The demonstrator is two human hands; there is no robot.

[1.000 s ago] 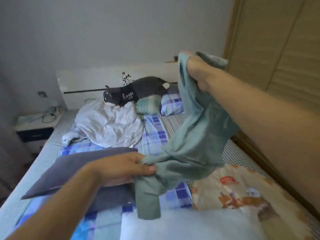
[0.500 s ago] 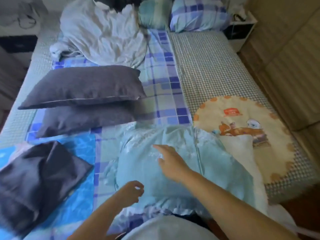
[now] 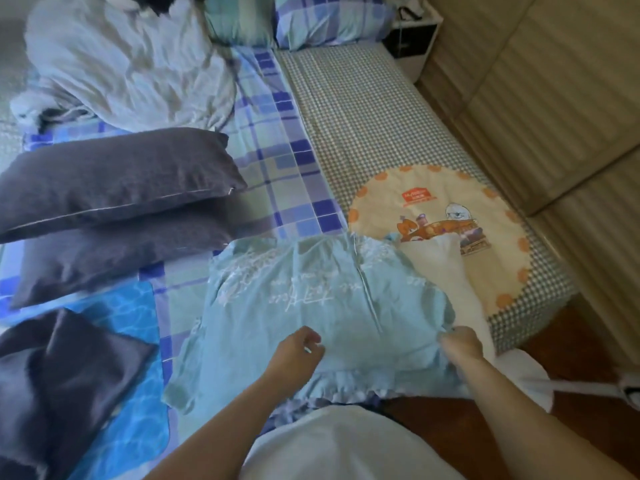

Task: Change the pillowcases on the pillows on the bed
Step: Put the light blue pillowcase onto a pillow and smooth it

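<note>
Here the right hand [image 3: 462,344] pinches the teal pillowcase [image 3: 311,306]; the left hand [image 3: 299,351] curls, grip empty.

Dim, soft, wide-angle edge distortion
</note>
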